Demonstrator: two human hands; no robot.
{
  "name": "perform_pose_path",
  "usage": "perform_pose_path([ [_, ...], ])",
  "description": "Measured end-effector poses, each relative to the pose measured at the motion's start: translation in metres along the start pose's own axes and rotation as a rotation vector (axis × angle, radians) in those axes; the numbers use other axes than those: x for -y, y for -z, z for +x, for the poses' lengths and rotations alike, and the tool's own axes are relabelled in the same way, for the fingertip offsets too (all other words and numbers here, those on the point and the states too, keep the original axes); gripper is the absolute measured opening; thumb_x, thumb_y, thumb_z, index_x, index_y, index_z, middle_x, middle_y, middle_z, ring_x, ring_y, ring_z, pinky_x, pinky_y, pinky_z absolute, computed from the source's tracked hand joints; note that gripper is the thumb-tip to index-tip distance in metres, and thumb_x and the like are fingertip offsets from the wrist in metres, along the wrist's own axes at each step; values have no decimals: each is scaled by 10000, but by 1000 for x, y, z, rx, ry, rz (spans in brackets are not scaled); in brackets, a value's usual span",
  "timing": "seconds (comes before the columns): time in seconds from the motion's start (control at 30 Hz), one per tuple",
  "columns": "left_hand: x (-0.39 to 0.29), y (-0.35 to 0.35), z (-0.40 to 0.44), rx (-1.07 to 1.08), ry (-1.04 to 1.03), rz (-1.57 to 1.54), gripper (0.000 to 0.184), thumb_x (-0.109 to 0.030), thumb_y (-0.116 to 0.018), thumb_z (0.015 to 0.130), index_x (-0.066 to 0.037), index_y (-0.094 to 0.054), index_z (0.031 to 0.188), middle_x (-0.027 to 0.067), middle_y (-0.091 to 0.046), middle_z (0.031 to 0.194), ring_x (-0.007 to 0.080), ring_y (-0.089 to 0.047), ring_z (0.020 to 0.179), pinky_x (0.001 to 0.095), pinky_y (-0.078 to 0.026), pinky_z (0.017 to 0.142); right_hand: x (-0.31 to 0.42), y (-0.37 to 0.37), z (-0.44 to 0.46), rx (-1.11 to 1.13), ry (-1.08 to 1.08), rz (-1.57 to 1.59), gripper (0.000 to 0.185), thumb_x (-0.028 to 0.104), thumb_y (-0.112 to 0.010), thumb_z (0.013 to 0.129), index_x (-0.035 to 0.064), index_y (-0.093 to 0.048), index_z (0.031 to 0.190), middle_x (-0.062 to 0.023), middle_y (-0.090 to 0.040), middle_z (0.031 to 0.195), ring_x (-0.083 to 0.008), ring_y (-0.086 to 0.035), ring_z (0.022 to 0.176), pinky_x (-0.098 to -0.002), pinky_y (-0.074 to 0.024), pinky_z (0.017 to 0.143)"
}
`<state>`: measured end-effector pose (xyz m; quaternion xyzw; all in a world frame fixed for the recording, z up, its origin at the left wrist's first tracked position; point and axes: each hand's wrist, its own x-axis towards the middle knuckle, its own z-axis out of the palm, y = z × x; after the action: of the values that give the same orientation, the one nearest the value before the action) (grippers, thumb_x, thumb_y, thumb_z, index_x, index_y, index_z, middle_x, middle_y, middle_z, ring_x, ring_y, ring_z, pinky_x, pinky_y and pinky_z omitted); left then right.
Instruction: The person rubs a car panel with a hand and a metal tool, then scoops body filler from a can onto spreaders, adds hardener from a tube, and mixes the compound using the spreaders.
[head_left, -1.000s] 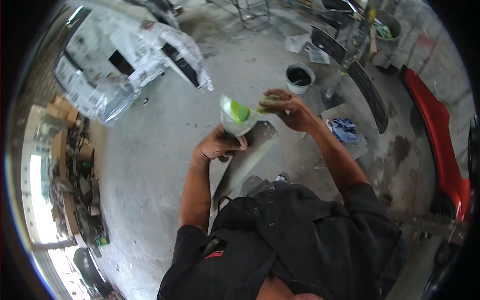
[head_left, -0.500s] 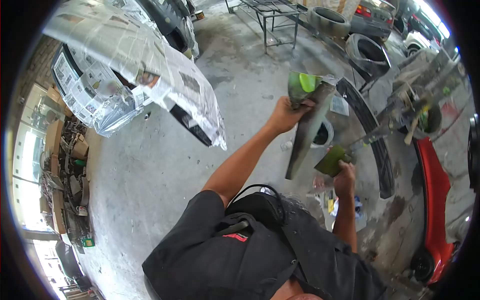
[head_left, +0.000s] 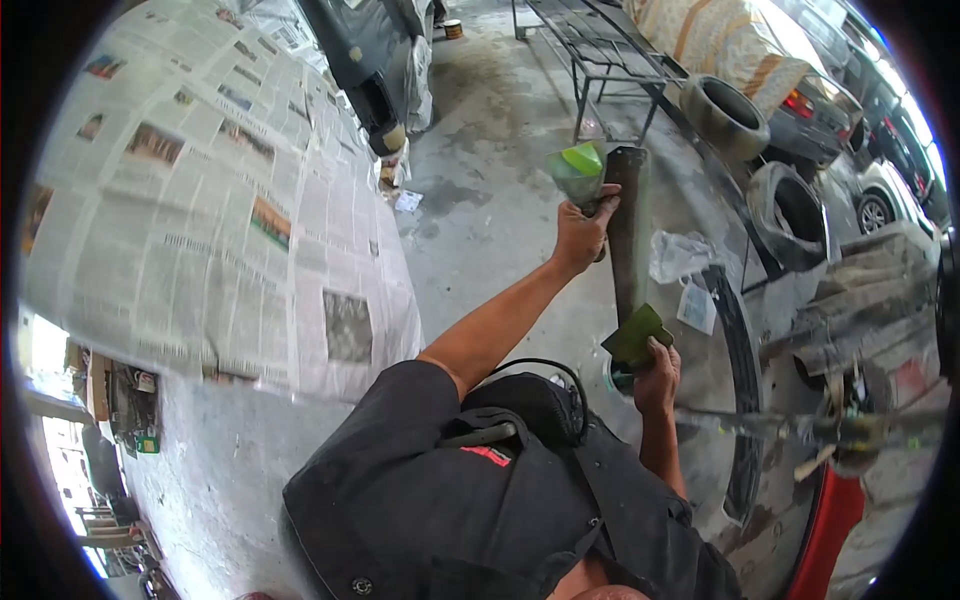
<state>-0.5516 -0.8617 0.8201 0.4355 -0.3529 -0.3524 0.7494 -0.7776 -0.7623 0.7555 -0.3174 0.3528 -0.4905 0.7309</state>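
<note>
My left hand (head_left: 583,238) is closed on a translucent green sheet (head_left: 566,181) carrying a bright lime-green blob of putty (head_left: 582,157). The same hand grips the edge of a long, narrow dark strip (head_left: 627,225), which extends down toward my right hand. Thumb and fingers of my right hand (head_left: 657,378) pinch a thin dark-green spreader (head_left: 637,337). It overlaps the lower end of the strip in this view; whether they touch I cannot tell.
Newspaper-covered bodywork (head_left: 210,200) fills the left. A metal frame table (head_left: 610,72) stands ahead, with bumpers (head_left: 725,118) at right. A long black trim piece (head_left: 742,390) lies on the floor. A blurred horizontal bar (head_left: 780,425) and red panel (head_left: 832,520) are at lower right.
My view has turned left, bringing the newspaper-covered part closer. The strip has gone from slanted to nearly upright in view. My right hand with the spreader has come nearer its lower end.
</note>
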Motion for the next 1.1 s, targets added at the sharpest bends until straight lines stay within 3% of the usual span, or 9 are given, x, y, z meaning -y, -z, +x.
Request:
perform_pose_path([
  [0.2, 18, 49, 135, -238, -179, -4, 141, -47, -665, 877, -27, -707, 1010, -13, -666, 903, 70, -571, 790, 228, -460, 714, 19, -53, 154, 262, -52, -87, 221, 105, -551, 921, -7, -600, 1105, -82, -646, 1038, -187, -628, 944, -299, -494, 854],
  [0.27, 29, 68, 184, -286, -207, -7, 133, -52, -666, 878, -31, -707, 1003, -13, -653, 877, 70, -560, 766, 226, -456, 681, 26, -70, 205, 189, -31, -104, 235, 118, -546, 931, -14, -598, 1118, -70, -637, 1042, -153, -608, 951, -278, -466, 840],
  [0.47, 55, 98, 320, -444, -114, -55, 92, -22, -622, 890, -14, -684, 958, -1, -658, 895, 55, -558, 757, 228, -459, 694, 40, -114, 356, 204, -4, -115, 229, 102, -529, 933, -16, -598, 1117, -79, -635, 1071, -164, -597, 1002, -305, -464, 881],
  [0.6, 85, 129, 413, -468, 25, -97, 107, -29, -608, 899, -1, -671, 981, 11, -666, 918, 72, -583, 794, 226, -464, 736, 42, -166, 452, 139, 83, -213, 213, 119, -541, 940, -5, -603, 1102, -71, -641, 1012, -161, -622, 902, -318, -513, 784],
  [0.67, 96, 142, 461, -404, -281, 113, 129, -29, -600, 905, 19, -664, 1006, 29, -677, 957, 97, -610, 853, 236, -471, 795, 62, -211, 486, 154, 50, -229, 208, 128, -537, 947, -3, -604, 1094, -75, -641, 994, -158, -633, 824, -313, -533, 675],
  [0.73, 91, 148, 493, -400, -162, 93, 138, -21, -596, 907, 42, -662, 1010, 45, -682, 984, 118, -624, 902, 255, -474, 845, 67, -238, 529, 269, 143, -414, 234, 135, -524, 955, -20, -580, 1121, -82, -634, 989, -156, -635, 786, -297, -545, 605],
  [0.87, 94, 158, 548, -374, -297, 167, 148, -20, -615, 895, 35, -670, 1021, 38, -676, 959, 105, -611, 883, 242, -473, 807, 80, -332, 600, 322, 176, -458, 269, 137, -516, 957, -42, -547, 1155, -82, -625, 968, -157, -633, 761, -283, -555, 582],
  [1.07, 130, 171, 620, -395, -403, 516, 143, -28, -611, 895, 18, -662, 1020, 63, -698, 940, 118, -644, 857, 278, -504, 753, 36, -424, 760, 646, 48, -406, 296, 151, -495, 948, -11, -534, 1192, -89, -613, 940, -153, -637, 741, -286, -549, 549],
  [1.1, 137, 178, 630, -376, -326, 736, 162, -46, -651, 853, -1, -656, 1008, 99, -702, 911, 158, -671, 833, 302, -518, 711, 17, -426, 791, 706, 47, -448, 295, 147, -488, 942, -6, -538, 1189, -93, -616, 944, -157, -638, 741, -287, -550, 550],
])
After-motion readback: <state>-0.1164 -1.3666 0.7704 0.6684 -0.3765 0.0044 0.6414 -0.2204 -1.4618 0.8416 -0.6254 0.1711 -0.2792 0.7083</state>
